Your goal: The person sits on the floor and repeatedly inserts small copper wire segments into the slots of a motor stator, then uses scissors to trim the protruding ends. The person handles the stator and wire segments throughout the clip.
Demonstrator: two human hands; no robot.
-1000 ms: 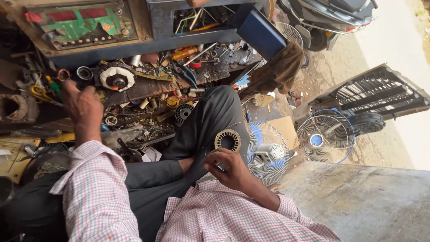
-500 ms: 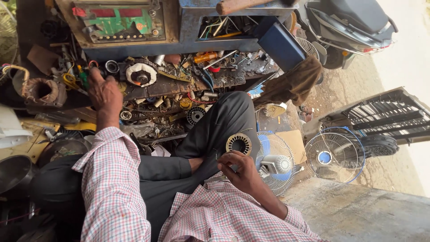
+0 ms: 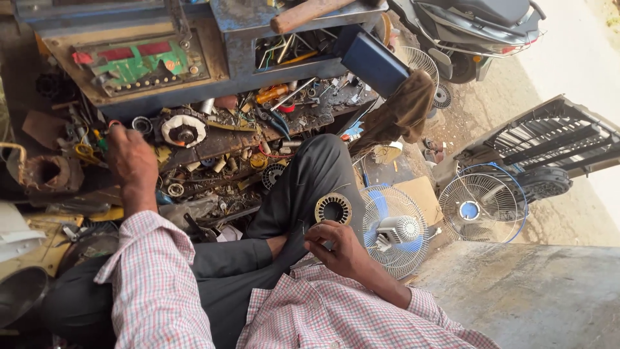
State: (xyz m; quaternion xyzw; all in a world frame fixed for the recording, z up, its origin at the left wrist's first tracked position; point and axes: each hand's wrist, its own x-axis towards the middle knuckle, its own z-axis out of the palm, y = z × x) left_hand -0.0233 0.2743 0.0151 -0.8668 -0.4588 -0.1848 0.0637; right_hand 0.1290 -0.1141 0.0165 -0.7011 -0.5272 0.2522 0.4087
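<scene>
My left hand reaches out over a cluttered workbench, back of the hand up, its fingertips down among small tools and a round white-wound motor coil. Whether it grips anything is hidden. My right hand rests on my lap and pinches the lower edge of a ring-shaped metal stator core, which sits against my knee in dark trousers. Both sleeves are pink checked.
The workbench is strewn with bearings, coils, wires and screwdrivers. A blue metal toolbox with a wooden handle stands behind it. Two table fans stand on the ground right, a scooter beyond, a concrete ledge at lower right.
The view has swung, so everything sits further right and lower in the picture. My left hand stays over the bench clutter; my right hand keeps the stator core at my knee.
</scene>
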